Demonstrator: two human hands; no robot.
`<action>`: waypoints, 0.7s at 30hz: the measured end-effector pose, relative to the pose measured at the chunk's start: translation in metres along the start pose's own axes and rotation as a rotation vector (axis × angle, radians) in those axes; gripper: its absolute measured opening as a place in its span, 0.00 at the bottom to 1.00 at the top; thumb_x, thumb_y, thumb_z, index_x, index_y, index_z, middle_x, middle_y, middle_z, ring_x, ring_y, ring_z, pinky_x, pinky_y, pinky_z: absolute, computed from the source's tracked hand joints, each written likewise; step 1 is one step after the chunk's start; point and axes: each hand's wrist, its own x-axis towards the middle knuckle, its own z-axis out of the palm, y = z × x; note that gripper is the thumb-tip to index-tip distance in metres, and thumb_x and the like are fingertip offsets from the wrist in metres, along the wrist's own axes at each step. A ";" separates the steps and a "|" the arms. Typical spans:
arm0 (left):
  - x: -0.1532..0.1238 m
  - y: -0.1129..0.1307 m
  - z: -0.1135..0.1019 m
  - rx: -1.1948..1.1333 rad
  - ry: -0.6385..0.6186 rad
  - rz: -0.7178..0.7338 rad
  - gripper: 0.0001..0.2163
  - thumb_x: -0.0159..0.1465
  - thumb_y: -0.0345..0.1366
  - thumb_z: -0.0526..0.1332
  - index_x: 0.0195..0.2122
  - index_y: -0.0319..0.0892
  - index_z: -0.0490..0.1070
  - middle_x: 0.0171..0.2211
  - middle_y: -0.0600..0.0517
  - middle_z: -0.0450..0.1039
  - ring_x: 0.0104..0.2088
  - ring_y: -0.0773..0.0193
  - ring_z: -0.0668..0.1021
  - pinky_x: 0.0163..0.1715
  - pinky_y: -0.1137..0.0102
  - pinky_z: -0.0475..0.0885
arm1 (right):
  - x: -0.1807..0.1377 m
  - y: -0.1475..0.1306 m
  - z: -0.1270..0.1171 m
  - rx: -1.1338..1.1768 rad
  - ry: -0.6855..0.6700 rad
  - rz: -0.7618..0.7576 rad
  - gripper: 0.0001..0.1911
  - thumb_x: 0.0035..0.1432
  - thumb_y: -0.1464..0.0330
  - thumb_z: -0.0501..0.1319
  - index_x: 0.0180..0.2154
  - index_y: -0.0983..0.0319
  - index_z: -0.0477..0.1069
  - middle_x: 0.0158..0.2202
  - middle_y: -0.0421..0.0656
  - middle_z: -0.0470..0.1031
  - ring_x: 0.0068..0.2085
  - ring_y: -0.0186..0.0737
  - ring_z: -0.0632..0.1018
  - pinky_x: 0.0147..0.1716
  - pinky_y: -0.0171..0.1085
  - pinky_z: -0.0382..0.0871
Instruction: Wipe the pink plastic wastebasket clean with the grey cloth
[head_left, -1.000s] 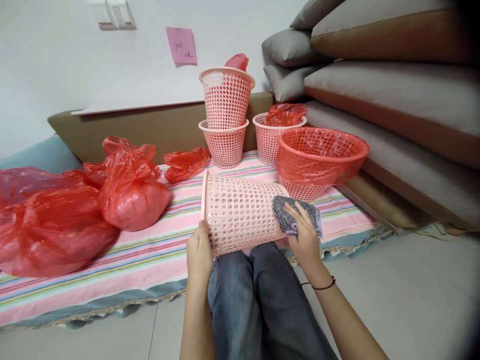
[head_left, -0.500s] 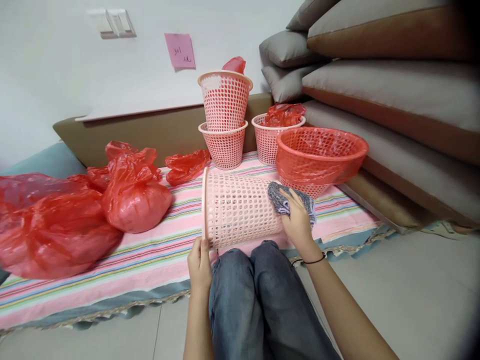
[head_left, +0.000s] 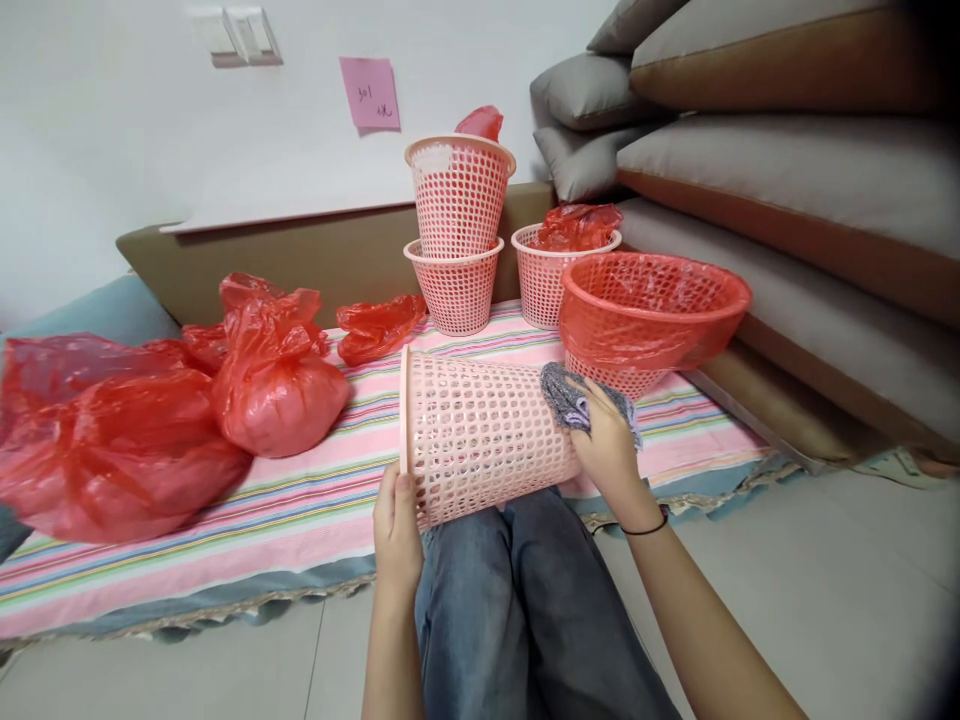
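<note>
A pink perforated plastic basket (head_left: 480, 430) lies on its side above my knees, its rim to the left and its base to the right. My left hand (head_left: 397, 525) grips the lower part of the rim, thumb on the outside. At the base end, my right hand (head_left: 606, 440) holds a grey cloth (head_left: 562, 395) pressed against the basket. The cloth is bunched, with a pale purple edge showing by the fingers. Part of the base is hidden behind the cloth and that hand.
Red plastic bags (head_left: 281, 400) lie on the striped cover (head_left: 330, 500) at left. Behind stand two stacked pink baskets (head_left: 459, 200), another pink basket (head_left: 540, 285) and a red-lined basket (head_left: 652, 320). Grey cushions (head_left: 795, 170) are piled at right. A pink note (head_left: 370, 93) hangs on the wall.
The basket's rim end has tilted lower toward me, covering more of my knees. My right hand and the cloth have shifted slightly right. The whole view has moved a little.
</note>
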 end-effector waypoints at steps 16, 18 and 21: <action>0.001 -0.004 -0.004 -0.087 -0.025 -0.095 0.27 0.58 0.62 0.57 0.38 0.40 0.74 0.33 0.47 0.78 0.40 0.54 0.79 0.41 0.63 0.73 | -0.005 -0.050 0.022 -0.094 0.020 -0.090 0.30 0.46 0.78 0.55 0.54 0.65 0.69 0.57 0.49 0.73 0.63 0.56 0.66 0.62 0.58 0.57; 0.000 -0.004 -0.004 -0.082 -0.038 -0.083 0.28 0.59 0.62 0.56 0.40 0.40 0.74 0.34 0.46 0.79 0.45 0.52 0.79 0.45 0.62 0.73 | -0.003 -0.071 0.030 -0.061 -0.020 -0.143 0.31 0.45 0.78 0.55 0.54 0.66 0.69 0.58 0.48 0.72 0.63 0.55 0.66 0.63 0.58 0.55; 0.000 -0.004 -0.006 -0.079 -0.033 -0.088 0.29 0.59 0.63 0.56 0.41 0.39 0.75 0.34 0.45 0.79 0.48 0.50 0.78 0.47 0.60 0.73 | 0.000 -0.107 0.041 0.018 -0.096 -0.243 0.32 0.44 0.79 0.53 0.54 0.67 0.69 0.58 0.46 0.72 0.64 0.53 0.64 0.65 0.56 0.52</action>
